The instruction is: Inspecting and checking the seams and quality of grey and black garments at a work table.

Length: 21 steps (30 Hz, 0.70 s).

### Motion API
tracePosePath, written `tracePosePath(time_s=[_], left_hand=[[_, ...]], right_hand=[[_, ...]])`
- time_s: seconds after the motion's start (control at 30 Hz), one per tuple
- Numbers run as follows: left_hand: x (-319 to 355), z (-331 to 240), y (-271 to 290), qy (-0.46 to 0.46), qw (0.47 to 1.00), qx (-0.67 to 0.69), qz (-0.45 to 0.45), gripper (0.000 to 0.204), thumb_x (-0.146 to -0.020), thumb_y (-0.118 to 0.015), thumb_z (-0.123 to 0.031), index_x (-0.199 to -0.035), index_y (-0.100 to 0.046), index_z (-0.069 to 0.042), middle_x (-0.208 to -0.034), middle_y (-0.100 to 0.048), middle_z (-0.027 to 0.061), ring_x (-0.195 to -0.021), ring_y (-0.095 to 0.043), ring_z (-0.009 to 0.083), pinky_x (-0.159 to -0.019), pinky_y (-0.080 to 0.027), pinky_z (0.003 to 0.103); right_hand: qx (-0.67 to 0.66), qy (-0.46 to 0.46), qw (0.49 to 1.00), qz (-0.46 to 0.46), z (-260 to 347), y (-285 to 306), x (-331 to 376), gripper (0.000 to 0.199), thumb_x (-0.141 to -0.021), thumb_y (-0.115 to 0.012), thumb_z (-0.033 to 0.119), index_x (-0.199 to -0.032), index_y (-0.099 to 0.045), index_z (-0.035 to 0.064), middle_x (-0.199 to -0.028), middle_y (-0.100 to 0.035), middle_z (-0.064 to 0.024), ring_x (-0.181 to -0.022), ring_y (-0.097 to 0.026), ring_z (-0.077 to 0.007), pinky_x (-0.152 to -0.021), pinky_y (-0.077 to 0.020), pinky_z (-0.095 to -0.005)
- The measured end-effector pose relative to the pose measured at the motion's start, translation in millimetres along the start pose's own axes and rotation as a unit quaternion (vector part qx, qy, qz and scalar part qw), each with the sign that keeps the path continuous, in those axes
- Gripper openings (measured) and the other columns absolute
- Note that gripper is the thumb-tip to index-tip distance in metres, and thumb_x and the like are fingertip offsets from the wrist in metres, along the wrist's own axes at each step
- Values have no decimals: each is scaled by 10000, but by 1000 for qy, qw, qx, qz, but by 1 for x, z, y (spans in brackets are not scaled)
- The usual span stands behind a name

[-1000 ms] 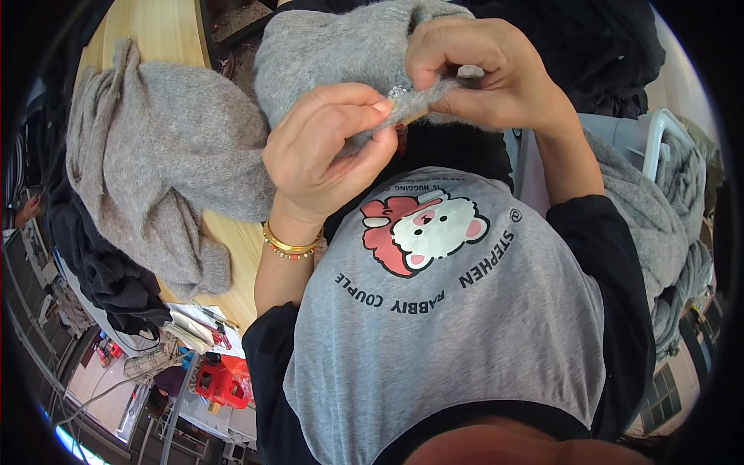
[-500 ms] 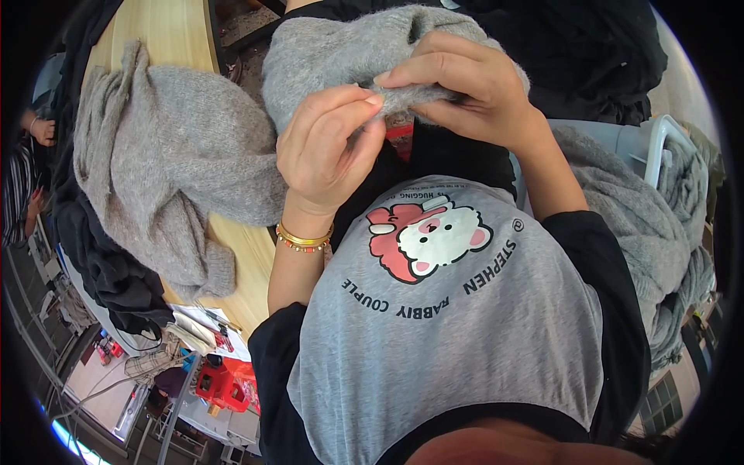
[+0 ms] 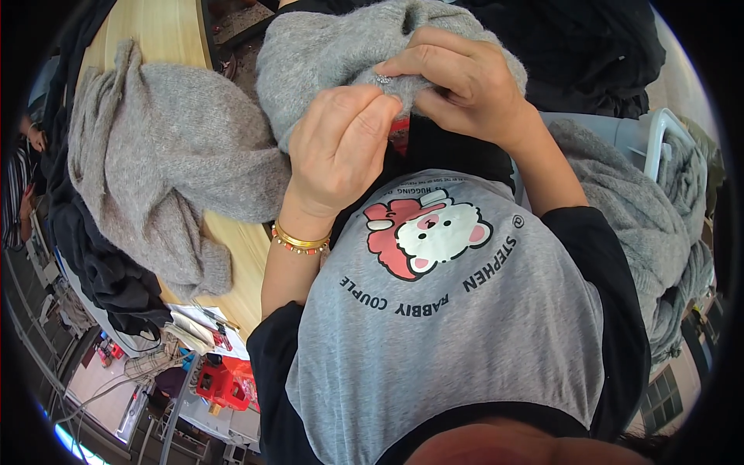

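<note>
Head view: both hands meet at chest height over a grey knit bunched up in front of the person. The left hand is curled narrow, its fingertips pinching the fabric from below. The right hand lies over the top of the same fold, fingers closed on the knit, thumb and forefinger set round a small shiny stud in the cloth. The stud sits just beyond the left fingertips and right under the right thumb, so the right hand is nearer to it. The knit runs away leftward, and its long body lies draped across the wooden desk, touching a dark garment at the desk's edge. More grey knits hang over a rail on the person's right, well apart from the hands.
</note>
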<state>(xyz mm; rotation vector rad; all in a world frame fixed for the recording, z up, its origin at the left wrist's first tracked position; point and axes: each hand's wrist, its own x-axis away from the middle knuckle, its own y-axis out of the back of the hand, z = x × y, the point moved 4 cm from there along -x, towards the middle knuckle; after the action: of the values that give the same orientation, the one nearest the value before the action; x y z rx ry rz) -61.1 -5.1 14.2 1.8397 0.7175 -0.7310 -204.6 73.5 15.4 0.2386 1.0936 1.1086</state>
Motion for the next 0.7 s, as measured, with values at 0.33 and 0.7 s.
tracePosePath(time_s=[0.33, 0.7], left_hand=[[12, 3, -2, 23, 1000, -1, -13, 236, -710, -715, 26, -927, -647, -35, -901, -626, 79, -719, -603, 228, -589, -499, 304], [13, 4, -6, 104, 990, 91, -14, 221, -752, -643, 100, -935, -584, -10, -1084, -665, 169, -829, -666, 272, -716, -548, 309]], right_hand=[[-42, 3, 998, -46, -6, 1, 1, 410, -559, -663, -24, -959, -715, 53, -780, -602, -61, -605, -563, -143, -494, -433, -243], [-86, -62, 994, -26, 2, 9, -5, 172, -638, -702, -7, -784, -618, 31, -711, -532, -92, -595, -564, -244, -517, -437, -300]])
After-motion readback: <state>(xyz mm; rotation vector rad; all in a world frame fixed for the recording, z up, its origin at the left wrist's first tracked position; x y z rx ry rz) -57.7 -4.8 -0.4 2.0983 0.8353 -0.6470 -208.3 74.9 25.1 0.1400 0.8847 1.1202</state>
